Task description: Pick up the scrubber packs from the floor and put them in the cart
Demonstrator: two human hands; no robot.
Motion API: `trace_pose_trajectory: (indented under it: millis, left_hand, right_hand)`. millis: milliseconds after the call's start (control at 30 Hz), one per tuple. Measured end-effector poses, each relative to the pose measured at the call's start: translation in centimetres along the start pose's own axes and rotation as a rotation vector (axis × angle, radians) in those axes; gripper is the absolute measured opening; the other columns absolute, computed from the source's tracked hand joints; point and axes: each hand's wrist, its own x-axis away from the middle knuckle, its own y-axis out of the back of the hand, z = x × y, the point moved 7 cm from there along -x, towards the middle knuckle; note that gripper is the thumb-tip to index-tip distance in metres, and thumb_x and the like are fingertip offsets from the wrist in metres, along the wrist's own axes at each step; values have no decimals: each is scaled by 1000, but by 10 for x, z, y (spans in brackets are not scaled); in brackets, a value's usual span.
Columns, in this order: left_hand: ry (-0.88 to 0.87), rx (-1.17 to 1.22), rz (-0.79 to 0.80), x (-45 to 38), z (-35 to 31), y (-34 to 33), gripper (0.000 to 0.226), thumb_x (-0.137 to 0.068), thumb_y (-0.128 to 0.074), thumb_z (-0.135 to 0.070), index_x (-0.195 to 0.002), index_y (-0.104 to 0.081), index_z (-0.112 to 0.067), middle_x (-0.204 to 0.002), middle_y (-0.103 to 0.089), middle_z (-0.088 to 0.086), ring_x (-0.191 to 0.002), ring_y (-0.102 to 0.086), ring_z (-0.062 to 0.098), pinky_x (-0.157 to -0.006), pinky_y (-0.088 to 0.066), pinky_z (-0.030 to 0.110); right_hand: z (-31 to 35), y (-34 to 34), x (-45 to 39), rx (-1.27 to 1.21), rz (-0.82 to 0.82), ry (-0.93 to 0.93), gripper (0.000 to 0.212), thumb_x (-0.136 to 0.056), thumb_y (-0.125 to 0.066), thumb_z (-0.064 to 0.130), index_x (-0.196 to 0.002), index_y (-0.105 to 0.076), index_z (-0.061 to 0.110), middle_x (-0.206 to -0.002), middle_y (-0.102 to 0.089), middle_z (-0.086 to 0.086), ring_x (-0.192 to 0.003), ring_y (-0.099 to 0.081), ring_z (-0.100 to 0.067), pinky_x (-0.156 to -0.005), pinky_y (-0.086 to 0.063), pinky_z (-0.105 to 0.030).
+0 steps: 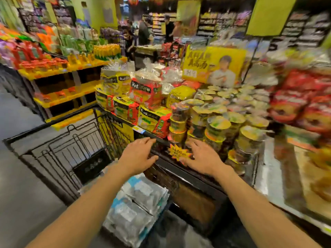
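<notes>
Both hands, the left hand (pixel 138 153) and right hand (pixel 202 156), reach forward open and empty above a stack of scrubber packs (pixel 136 206) beside the wire cart (pixel 71 145); bending low and gripping the stack's sides would help.

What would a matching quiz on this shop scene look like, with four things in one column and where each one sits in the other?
Things:
1. black wire cart
2. pale blue-and-white packs
3. noodle cups
4. yellow poster

Places:
A. stacked on the display past the right hand
B. standing up behind the display goods
C. piled low down, between the two forearms
D. to the left of the left hand

Pairs: 1-D, 2-C, 3-A, 4-B
</notes>
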Motion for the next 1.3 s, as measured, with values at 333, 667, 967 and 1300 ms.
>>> trace_pose_trajectory:
  millis: [333, 667, 967, 1300]
  left_hand:
    - [-656, 44, 87, 17, -324, -28, 71, -98, -53, -56, -155, -36, -18, -159, -43, 5, -143, -44, 28, -111, -43, 40]
    - [-1227, 91, 160, 180, -674, -38, 65, -99, -54, -54, -153, -40, -20, -146, -54, 9, -132, -52, 31, -100, -45, 39]
    - [-1543, 107, 305, 290, -839, -81, 72, -98, -55, -56, -158, -32, -24, -158, -43, 4, -140, -47, 26, -108, -46, 41]
    - [-1693, 83, 331, 269, -933, -142, 81, -93, -60, -60, -159, -30, -23, -160, -40, 5, -143, -44, 29, -110, -45, 48]
  right_hand:
    - [-179, 33, 315, -63, -101, -661, 83, -98, -50, 64, -161, -25, 17, -166, -30, -9, -151, -31, -30, -118, -32, -39]
    - [-254, 22, 731, -115, -258, -1386, 85, -96, -52, 65, -161, -29, 15, -166, -30, -9, -153, -28, -25, -120, -29, -39]
    - [-263, -12, 910, -207, -327, -1707, 85, -95, -53, 65, -160, -28, 15, -167, -30, -9, -154, -28, -27, -123, -29, -42]
    - [-343, -38, 920, -338, -476, -1818, 88, -91, -57, 68, -159, -32, 18, -165, -35, -6, -151, -33, -26, -121, -33, -46]
